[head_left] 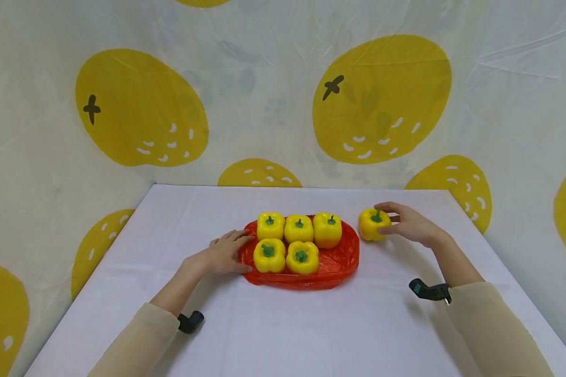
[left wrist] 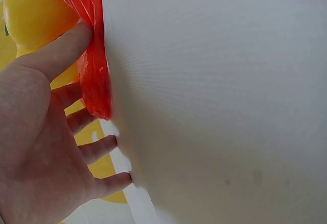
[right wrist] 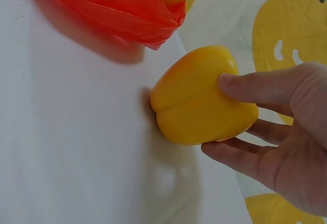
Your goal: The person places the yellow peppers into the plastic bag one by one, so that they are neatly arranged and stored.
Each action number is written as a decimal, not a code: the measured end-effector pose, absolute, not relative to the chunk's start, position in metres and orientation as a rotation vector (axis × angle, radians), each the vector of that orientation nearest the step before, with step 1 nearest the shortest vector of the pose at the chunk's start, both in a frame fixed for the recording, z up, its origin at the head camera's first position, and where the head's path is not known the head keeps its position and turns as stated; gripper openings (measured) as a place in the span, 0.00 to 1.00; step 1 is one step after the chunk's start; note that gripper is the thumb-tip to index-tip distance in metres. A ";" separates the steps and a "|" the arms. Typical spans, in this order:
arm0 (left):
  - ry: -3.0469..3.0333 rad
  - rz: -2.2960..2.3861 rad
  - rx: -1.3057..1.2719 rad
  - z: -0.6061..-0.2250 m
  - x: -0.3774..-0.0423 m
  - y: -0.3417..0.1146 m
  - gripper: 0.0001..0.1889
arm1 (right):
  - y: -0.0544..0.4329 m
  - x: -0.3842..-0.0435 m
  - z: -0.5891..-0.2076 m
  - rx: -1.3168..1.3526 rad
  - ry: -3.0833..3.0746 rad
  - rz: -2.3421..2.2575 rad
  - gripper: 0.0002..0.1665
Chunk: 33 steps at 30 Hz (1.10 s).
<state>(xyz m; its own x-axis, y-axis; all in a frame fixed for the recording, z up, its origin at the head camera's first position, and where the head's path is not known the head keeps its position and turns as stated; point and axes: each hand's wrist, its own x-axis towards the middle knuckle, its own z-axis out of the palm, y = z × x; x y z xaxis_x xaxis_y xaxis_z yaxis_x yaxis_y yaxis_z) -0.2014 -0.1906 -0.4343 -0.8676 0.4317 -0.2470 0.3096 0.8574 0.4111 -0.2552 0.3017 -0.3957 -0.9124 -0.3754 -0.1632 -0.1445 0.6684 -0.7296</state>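
Observation:
A red plastic bag (head_left: 306, 281), spread open like a shallow tray, lies on the table with several yellow bell peppers (head_left: 271, 226) standing in it, green stems up. At its left end is my left hand (head_left: 226, 252), fingers spread and fairly straight. In the left wrist view its thumb (left wrist: 71, 43) touches the bag's rim (left wrist: 97, 76), while the lower fingertips reach the white cloth. Right of the bag, my right hand (head_left: 409, 225) holds another yellow bell pepper (right wrist: 196, 99) between thumb and fingers. That pepper is close to the table; whether it touches is unclear.
A white cloth (head_left: 292, 335) covers the table. Behind and beside it hangs a pale curtain (head_left: 259, 115) printed with large yellow fruits. Small dark devices (head_left: 429, 290) are worn at both wrists, by the beige sleeves.

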 end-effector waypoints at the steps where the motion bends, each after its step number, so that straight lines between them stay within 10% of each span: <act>1: 2.699 0.519 0.555 -0.434 -0.201 -0.190 0.44 | 0.302 -0.255 -0.396 -0.415 2.588 -1.094 0.42; 33: 2.707 0.496 0.557 -0.433 -0.200 -0.188 0.43 | 0.285 -0.216 -0.366 -0.405 2.701 -1.121 0.42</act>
<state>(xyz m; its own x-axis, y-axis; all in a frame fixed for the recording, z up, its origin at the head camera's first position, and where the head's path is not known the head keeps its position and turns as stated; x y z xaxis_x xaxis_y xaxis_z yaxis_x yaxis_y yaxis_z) -0.2002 -0.1882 -0.4335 -0.8684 0.4295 -0.2476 0.3138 0.8629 0.3962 -0.2155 0.2848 -0.3663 -0.9449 -0.3200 -0.0685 -0.1775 0.6769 -0.7144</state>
